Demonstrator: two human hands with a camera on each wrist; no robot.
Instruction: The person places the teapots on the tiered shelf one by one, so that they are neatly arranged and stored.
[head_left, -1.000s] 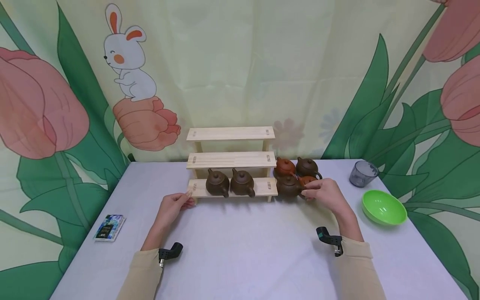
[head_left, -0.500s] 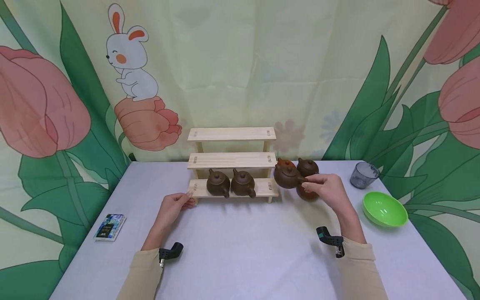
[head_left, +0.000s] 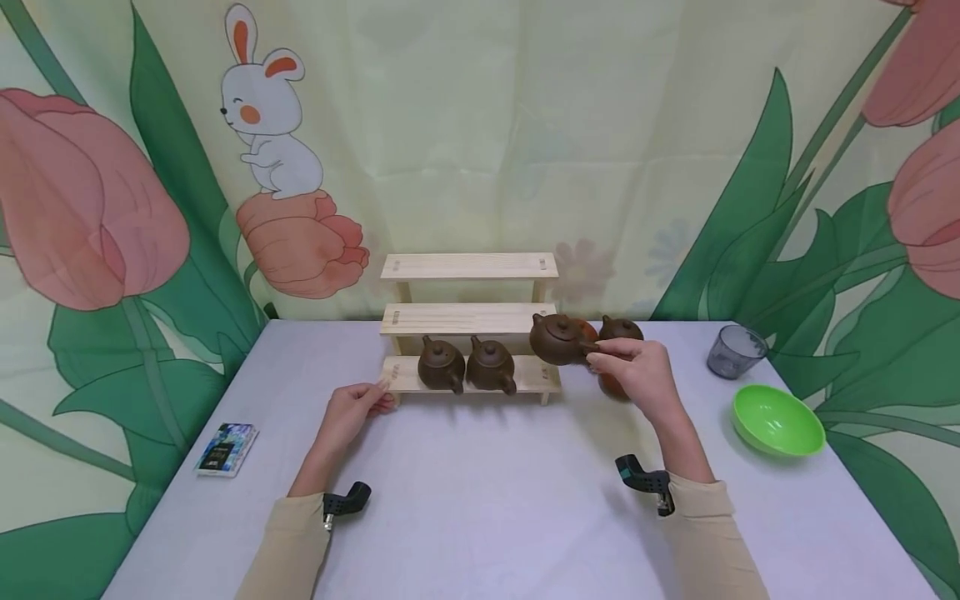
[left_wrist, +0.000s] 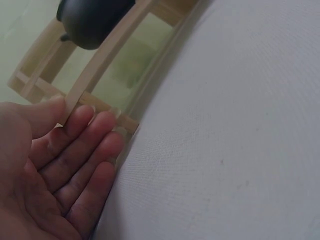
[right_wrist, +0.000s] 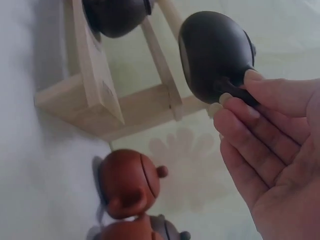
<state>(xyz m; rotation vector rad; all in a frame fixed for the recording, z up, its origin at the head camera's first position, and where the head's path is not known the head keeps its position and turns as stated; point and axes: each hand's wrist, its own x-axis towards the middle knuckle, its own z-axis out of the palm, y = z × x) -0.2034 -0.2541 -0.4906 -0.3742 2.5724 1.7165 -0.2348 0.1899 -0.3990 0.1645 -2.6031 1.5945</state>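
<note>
My right hand [head_left: 637, 375] pinches the handle of a dark brown teapot [head_left: 557, 338], held in the air by the right end of the wooden three-tier shelf [head_left: 468, 318]. In the right wrist view the thumb and fingers close on that handle, and the teapot [right_wrist: 212, 55] hangs apart from the shelf. At the shelf's lowest tier, its left end is pinched by my left hand [head_left: 352, 417]; the left wrist view shows thumb and forefinger on the board [left_wrist: 95, 67]. Two dark teapots, one left [head_left: 441, 364] and one right [head_left: 491, 365], sit side by side on that tier.
Right of the shelf stand a dark teapot [head_left: 621, 328] and reddish teapots [right_wrist: 129, 185], partly hidden by the right hand and held teapot. Farther right are a grey glass [head_left: 737, 351] and a green bowl [head_left: 777, 420]. A small patterned box [head_left: 227, 449] lies at left.
My right hand has lifted the dark teapot off the table and carried it up and left towards the shelf. The left hand has stayed at the shelf's end.
</note>
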